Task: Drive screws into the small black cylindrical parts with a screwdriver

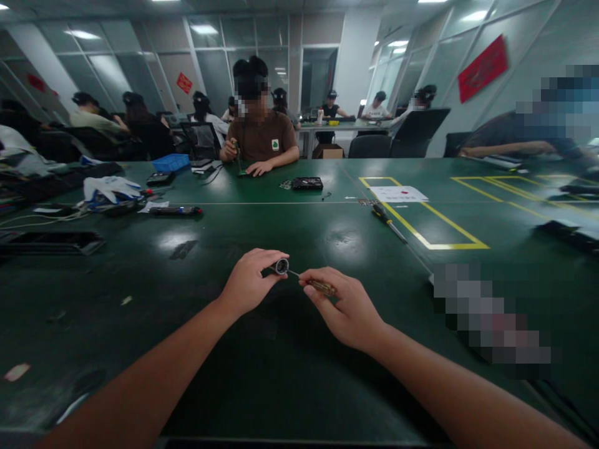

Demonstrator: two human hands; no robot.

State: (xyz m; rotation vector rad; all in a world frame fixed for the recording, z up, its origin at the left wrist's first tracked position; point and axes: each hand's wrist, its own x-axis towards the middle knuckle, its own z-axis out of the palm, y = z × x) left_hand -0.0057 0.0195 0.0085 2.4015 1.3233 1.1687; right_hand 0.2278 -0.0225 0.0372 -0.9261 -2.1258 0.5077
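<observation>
Between thumb and fingers, my left hand grips a small dark cylindrical part with a pale ring at its open end. That end faces me and to the right. My right hand is closed around the amber handle of a screwdriver, its thin shaft pointing left. The shaft's tip reaches the rim of the cylindrical part; whether it goes inside cannot be made out. Both hands are held over the middle of the green table.
A yellow-and-black screwdriver lies ahead to the right, near a white paper sheet. A dark pen-shaped tool and white gloves lie to the left. Across the table, a person works beside a blue tray.
</observation>
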